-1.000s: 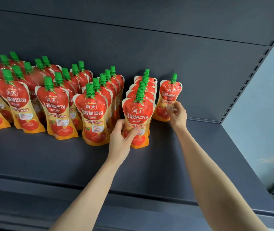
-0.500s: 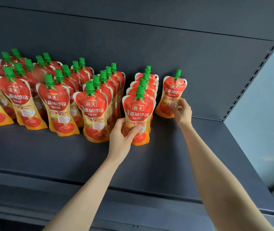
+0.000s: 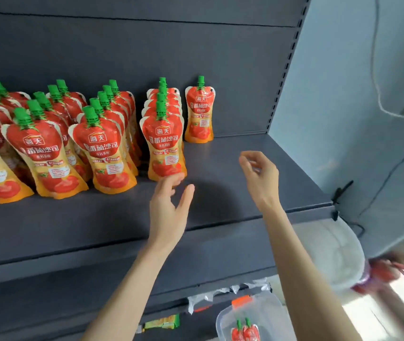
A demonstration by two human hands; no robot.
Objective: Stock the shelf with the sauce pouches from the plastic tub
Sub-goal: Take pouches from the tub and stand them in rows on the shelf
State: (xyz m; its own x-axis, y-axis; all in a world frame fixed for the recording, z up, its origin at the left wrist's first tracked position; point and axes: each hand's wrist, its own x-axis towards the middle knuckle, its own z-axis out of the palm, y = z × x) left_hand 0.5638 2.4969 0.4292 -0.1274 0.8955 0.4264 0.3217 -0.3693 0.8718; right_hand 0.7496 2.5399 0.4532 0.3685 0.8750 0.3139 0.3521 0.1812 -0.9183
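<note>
- Shelf (image 3: 220, 156): pouches (image 3: 102, 153) stand upright in rows front to back, filling the left and middle. Leftmost rows are cut off by the frame edge, so no full count is possible.
- Rightmost full row ends in a front pouch (image 3: 164, 146). Just beside that row, at the back wall, a lone pouch (image 3: 199, 114) starts a new row.
- Right end of the shelf, in front of and beside the lone pouch, is bare.
- Left hand (image 3: 169, 207): fingers straight and spread, holding nothing. Fingertips sit at the base of the front pouch; motion blur hides whether they touch it.
- Right hand (image 3: 260, 175): above the bare shelf, fingers loosely curled, thumb near forefinger, nothing between them.
- Tub (image 3: 269, 316): below the shelf at lower right, clear plastic, cut off by the frame bottom and partly behind the right forearm. Two pouches in the tub (image 3: 245, 332) are visible; any more cannot be seen.
- Judgement: task is well along, most stock placed. What is left is the new right row and at least the two pouches in the tub.
- Hard to make out: a white blurred object (image 3: 331, 254) at right with something red at its end; identity unclear.
</note>
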